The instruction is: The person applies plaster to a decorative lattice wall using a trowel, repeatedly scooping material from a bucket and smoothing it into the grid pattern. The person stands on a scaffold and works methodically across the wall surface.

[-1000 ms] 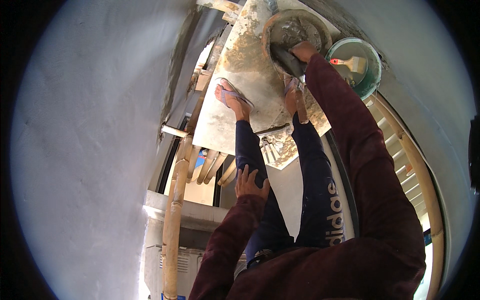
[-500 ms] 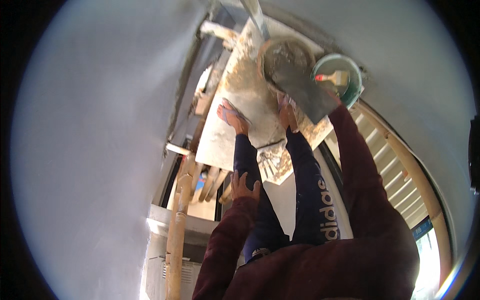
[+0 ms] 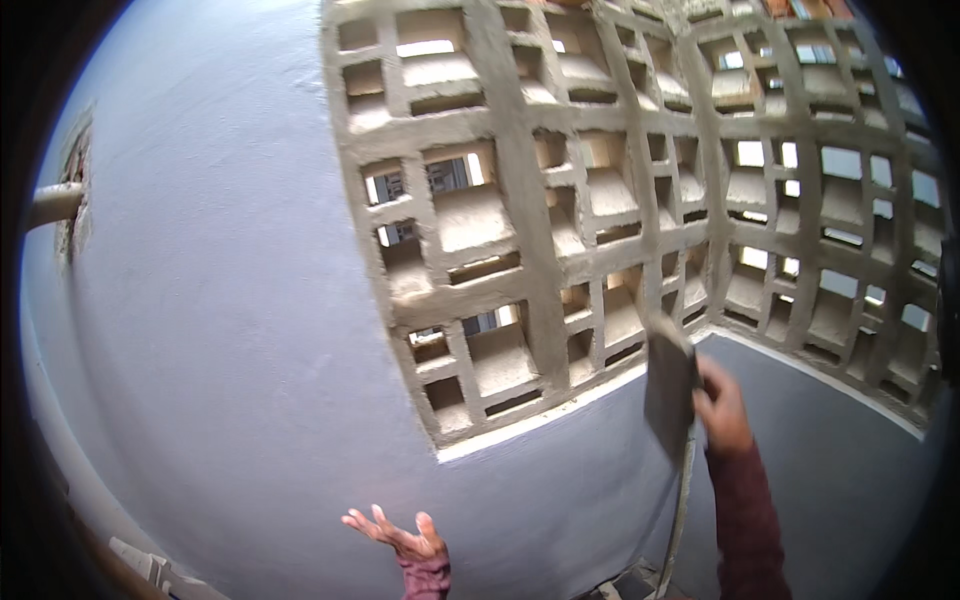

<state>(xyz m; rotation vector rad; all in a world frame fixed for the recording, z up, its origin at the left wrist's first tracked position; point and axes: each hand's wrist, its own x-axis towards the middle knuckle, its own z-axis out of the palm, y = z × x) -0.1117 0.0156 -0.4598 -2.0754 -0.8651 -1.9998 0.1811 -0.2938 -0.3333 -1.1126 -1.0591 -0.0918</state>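
My right hand (image 3: 725, 408) is closed around the back of a flat rectangular plastering trowel (image 3: 668, 400), raised in front of the corner where the two walls meet. The trowel is smeared by motion. A pale lump, which looks like mortar, shows along its top edge. Lower and to the left, my left hand (image 3: 405, 538) is open and empty, with its fingers spread and palm turned up. It is held out in front of the smooth grey wall (image 3: 230, 300), and I cannot tell that it touches anything.
A rough cement lattice of hollow blocks (image 3: 510, 130) spans the upper wall and turns the corner to the right. Below it runs grey plaster (image 3: 810, 430). A pole (image 3: 55, 205) enters a broken hole at far left. A thin upright strip (image 3: 677, 520) stands below the trowel.
My view has swung up from the board with the mortar bowl and brush bucket to the walls. The trowel has risen in my right hand. My left hand has left my thigh.
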